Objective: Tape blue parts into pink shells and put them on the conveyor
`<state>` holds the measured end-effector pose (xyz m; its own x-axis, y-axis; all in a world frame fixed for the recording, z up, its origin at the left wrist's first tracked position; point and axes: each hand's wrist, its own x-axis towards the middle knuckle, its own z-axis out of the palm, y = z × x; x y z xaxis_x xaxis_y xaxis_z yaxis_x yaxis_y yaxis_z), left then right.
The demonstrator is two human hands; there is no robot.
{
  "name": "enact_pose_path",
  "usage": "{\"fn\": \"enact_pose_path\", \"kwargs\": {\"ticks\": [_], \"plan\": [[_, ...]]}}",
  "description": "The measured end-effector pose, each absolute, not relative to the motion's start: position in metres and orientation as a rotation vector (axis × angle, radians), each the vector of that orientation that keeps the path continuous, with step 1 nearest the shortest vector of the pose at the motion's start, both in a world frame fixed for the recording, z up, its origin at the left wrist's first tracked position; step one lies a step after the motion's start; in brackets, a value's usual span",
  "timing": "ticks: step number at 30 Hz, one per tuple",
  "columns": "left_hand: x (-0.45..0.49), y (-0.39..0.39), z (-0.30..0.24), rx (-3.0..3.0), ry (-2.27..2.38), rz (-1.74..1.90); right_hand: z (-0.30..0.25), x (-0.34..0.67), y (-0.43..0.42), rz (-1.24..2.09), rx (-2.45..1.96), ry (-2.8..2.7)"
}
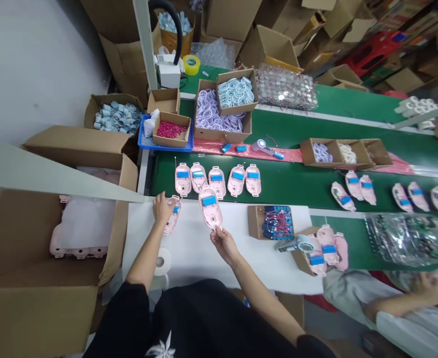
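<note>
My right hand pinches the lower end of a pink plastic housing half with a blue battery pack inside; its far end overlaps the row of housings behind. On the left, my left hand has its fingers closed at the edge of a second pink housing half, which also carries a blue pack and is partly covered by the hand. Beyond both hands, several similar pink housings lie in a row on the green belt. A white tape roll lies near my left forearm.
A box of blue battery packs with red wires stands right of my hands, near more pink housings. Boxes of rings and red parts line the back. At left is an open carton; a co-worker's arm shows at right.
</note>
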<state>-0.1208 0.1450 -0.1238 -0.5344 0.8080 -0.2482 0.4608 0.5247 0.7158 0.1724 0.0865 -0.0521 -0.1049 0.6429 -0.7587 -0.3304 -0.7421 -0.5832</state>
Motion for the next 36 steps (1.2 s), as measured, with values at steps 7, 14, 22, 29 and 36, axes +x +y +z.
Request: {"fn": "enact_pose_path", "kwargs": {"ticks": [7,14,22,29,36], "plan": [[-0.116,0.038,-0.132,0.812,2.201,0.776,-0.068,0.200,0.058,1.856,-1.526,-0.388],[-0.166,0.132,-0.132,0.751,2.425,0.815,-0.064,0.265,0.034,1.715,-1.611,-0.358],[-0.157,0.237,-0.150,0.779,2.502,0.652,-0.053,0.331,-0.011,1.462,-1.728,-0.289],[-0.139,0.231,-0.129,1.000,2.394,0.584,-0.017,0.424,0.111,1.274,-1.514,-0.384],[-0.110,0.082,-0.089,1.296,2.413,0.651,-0.032,0.479,0.340,1.284,-1.818,-0.399]]}}
